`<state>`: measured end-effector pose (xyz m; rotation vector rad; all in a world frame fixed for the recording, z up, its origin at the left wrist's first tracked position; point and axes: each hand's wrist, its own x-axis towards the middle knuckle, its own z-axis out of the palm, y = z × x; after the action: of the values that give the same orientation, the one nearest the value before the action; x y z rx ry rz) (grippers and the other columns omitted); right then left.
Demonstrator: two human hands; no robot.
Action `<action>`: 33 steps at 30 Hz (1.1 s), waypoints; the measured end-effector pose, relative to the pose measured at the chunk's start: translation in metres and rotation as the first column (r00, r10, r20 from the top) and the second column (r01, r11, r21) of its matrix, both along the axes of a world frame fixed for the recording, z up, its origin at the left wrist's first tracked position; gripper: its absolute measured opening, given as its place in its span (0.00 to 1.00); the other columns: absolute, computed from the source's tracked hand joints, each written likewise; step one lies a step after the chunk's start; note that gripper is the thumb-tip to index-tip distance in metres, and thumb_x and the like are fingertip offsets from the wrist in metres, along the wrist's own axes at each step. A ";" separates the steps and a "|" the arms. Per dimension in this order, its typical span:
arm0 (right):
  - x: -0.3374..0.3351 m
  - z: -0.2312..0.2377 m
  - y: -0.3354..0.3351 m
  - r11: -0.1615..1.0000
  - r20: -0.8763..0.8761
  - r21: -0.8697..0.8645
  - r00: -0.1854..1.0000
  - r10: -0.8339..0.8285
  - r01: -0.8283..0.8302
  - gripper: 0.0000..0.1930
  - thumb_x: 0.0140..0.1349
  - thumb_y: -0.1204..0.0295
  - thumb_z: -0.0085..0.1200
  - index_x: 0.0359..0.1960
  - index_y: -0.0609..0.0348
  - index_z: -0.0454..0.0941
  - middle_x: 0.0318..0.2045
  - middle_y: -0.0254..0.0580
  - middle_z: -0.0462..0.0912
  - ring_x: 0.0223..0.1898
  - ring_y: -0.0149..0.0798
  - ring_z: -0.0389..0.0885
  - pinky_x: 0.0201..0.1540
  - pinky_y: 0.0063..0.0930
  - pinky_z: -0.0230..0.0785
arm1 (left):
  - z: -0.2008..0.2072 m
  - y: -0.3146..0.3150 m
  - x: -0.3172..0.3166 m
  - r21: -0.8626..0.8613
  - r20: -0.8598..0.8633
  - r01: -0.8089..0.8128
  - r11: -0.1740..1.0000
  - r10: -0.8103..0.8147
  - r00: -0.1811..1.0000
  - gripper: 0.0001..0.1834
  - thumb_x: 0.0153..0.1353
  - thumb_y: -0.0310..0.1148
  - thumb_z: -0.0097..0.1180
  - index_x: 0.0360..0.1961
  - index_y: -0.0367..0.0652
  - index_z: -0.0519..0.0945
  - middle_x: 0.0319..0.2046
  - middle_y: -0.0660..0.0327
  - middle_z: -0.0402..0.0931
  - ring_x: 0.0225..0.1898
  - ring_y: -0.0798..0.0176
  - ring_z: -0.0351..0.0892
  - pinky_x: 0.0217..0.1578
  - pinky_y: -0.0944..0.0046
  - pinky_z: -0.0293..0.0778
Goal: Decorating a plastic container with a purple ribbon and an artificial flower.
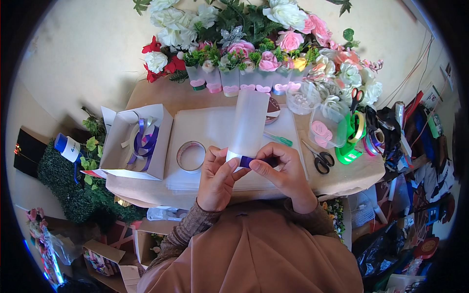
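A translucent sheet rolled into a tube (250, 119) stands out from my hands, tilted away over the table. My left hand (218, 179) pinches its near end at the left side, thumb across the white lower band. Around that end lies a dark purple ribbon (245, 161). My right hand (287, 176) is closed on the ribbon at the right, thumb and forefinger pressing it near the tube. Beneath are flat white sheets (188, 129) and a roll of tape (191, 156). To the right lie a green-handled cutter (278, 139) and black scissors (320, 158).
At the left stands an open white box (160, 141) with ribbons inside. A green tape dispenser (350, 152), a tub with pink labels (328, 128) and a tub of small white pieces (303, 100) are at the right. Flower-filled translucent sleeves (229, 80) line the back.
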<state>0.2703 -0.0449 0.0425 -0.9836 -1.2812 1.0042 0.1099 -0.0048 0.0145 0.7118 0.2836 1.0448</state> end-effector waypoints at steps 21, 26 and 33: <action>-0.005 -0.004 0.001 0.995 0.047 0.060 0.996 -0.080 0.077 0.08 0.56 0.71 0.60 0.26 0.62 0.75 0.20 0.25 0.73 0.22 0.16 0.65 0.24 0.12 0.56 | -0.002 0.000 0.000 0.021 0.002 -0.027 0.999 0.027 1.000 0.11 0.60 0.22 0.49 0.39 0.48 0.63 0.45 0.60 0.70 0.48 0.62 0.74 0.51 0.51 0.72; -0.008 -0.003 0.001 0.991 0.063 0.067 0.991 -0.120 0.116 0.08 0.56 0.71 0.60 0.26 0.62 0.75 0.20 0.25 0.73 0.22 0.16 0.65 0.24 0.12 0.57 | -0.003 0.000 0.000 0.037 0.001 -0.044 0.998 0.044 0.999 0.11 0.60 0.22 0.49 0.39 0.47 0.63 0.45 0.60 0.70 0.48 0.62 0.74 0.51 0.51 0.72; -0.010 -0.003 0.002 0.990 0.070 0.068 0.989 -0.131 0.126 0.09 0.55 0.72 0.60 0.26 0.64 0.74 0.20 0.28 0.74 0.23 0.17 0.68 0.26 0.12 0.62 | -0.004 0.001 0.001 0.041 0.036 -0.054 0.998 0.052 0.998 0.14 0.57 0.19 0.52 0.39 0.47 0.63 0.45 0.60 0.70 0.48 0.62 0.74 0.51 0.54 0.73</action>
<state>0.2603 -0.0434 0.0400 -1.0486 -1.2862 0.8296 0.1110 -0.0042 0.0103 0.7265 0.2519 1.1154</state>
